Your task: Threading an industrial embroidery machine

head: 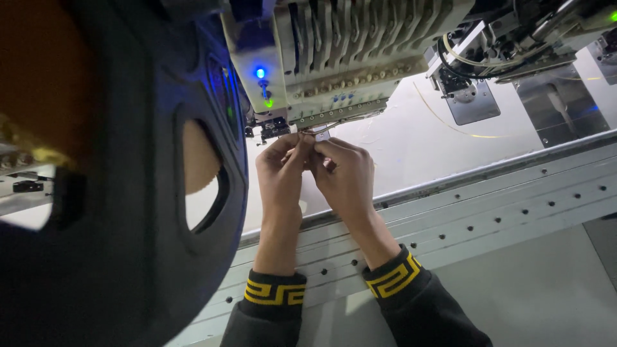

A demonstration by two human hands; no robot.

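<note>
A multi-needle embroidery machine head (334, 58), cream-coloured with a blue indicator light (260, 72), overhangs a pale work table (411, 148) edged by a grey perforated metal rail (488, 205). A dark curved object (141, 193) fills the left of the view. Beneath the needle bar (337, 114), the left hand (280, 173) and right hand (345, 175) meet, fingertips pinched narrowly together around something too small to identify.
</note>
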